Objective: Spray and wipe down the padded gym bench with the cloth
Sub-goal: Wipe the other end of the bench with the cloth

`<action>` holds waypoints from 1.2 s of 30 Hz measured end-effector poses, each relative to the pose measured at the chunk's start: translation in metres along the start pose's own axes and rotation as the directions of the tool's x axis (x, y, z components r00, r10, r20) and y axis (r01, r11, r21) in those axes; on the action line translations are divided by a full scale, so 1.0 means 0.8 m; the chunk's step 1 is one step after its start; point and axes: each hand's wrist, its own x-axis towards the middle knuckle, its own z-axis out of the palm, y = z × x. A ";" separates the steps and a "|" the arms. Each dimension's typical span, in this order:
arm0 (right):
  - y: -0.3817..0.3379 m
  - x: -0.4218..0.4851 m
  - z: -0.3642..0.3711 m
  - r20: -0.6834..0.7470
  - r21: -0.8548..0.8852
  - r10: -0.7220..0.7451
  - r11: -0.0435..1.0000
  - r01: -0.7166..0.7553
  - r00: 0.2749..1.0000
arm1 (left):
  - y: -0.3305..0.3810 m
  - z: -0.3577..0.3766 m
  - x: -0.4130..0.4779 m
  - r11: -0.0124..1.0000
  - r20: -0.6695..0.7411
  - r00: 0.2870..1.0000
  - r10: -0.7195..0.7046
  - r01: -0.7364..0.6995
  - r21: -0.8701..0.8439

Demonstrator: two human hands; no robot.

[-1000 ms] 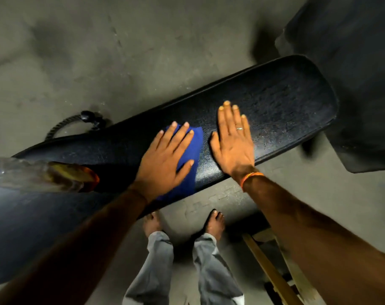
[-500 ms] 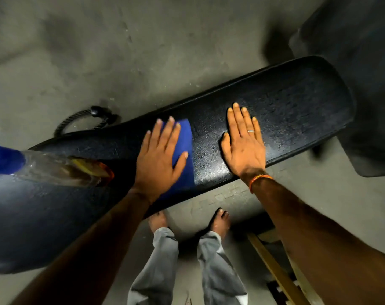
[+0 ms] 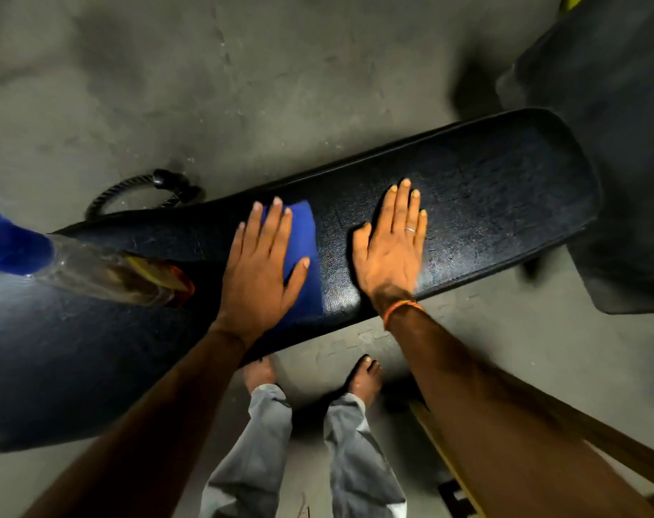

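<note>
I'm mid-wipe: my left hand lies flat, fingers spread, pinning the blue cloth to the middle of the padded bench. My right hand rests open and empty on the pad just beside it. The far end glistens, so I judge it sprayed; the near end looks unwiped. Count: one cloth, one bench, one spray bottle lying on the pad, two hands.

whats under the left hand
A blue cloth, pressed flat on the bench by the left hand. Its right part shows; the rest is hidden beneath the palm.
</note>
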 end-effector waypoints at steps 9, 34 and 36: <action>-0.001 -0.006 0.010 0.011 -0.072 -0.134 0.988 0.134 0.991 | 0.016 -0.001 -0.014 0.985 0.010 0.985 -0.172 0.172 0.004; -0.008 -0.010 0.005 0.010 -0.038 -0.200 0.979 0.201 0.980 | -0.015 -0.003 -0.003 0.938 0.029 0.941 -0.338 0.340 -0.065; -0.011 -0.011 0.004 0.023 -0.039 -0.199 0.979 0.200 0.980 | -0.011 -0.007 -0.019 0.943 0.005 0.946 -0.324 0.324 -0.082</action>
